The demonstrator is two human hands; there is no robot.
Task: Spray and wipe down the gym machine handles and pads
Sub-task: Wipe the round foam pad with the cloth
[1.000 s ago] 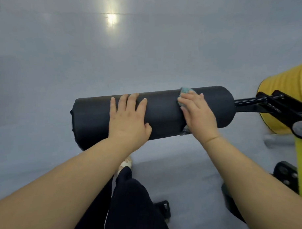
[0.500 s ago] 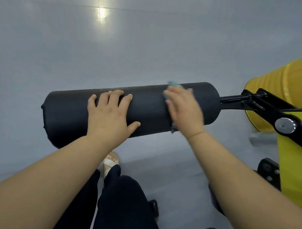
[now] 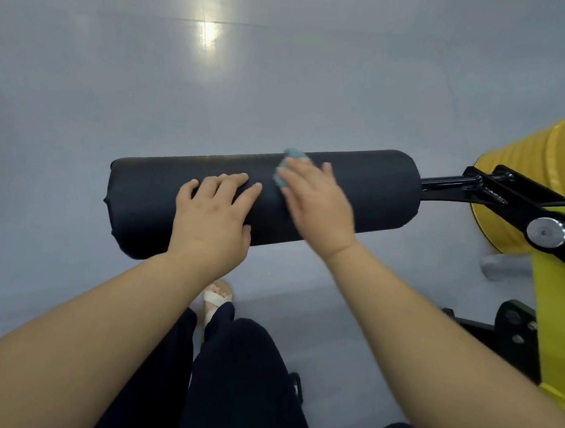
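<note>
1. Pad [image 3: 365,191]: black foam roller, lies across the view, approx. level. Right end sits on a bar; left end free.
2. Left hand [image 3: 210,217]: palm down on pad's near face, left of pad's middle. Fingers slightly spread, fairly straight, tips reach toward pad's top edge; thumb lies near pad's bottom edge. Holds nothing.
3. Right hand [image 3: 316,205]: just beside left hand, at pad's middle, palm down. Fingers laid out roughly straight and close together, pressing the cloth onto the pad. Motion blur, so finer detail can't be told.
4. Cloth [image 3: 293,155]: teal, small. Trapped btwn right hand's fingers and pad at pad's top edge; only a bit shows past the fingertips and along the fingers' left side.
5. Bar [image 3: 448,187]: black metal, runs from pad's right end to a black bracket [image 3: 512,196] w/ a silver bolt [image 3: 546,232].
6. Frame [image 3: 533,152]: yellow, behind bracket, at view's right edge.
7. Floor [image 3: 119,80]: grey, glossy, light glare near the top.
8. Trousers [image 3: 237,372]: dark, below pad's bottom edge; one white sandal [image 3: 217,296] on the floor beneath left hand.
</note>
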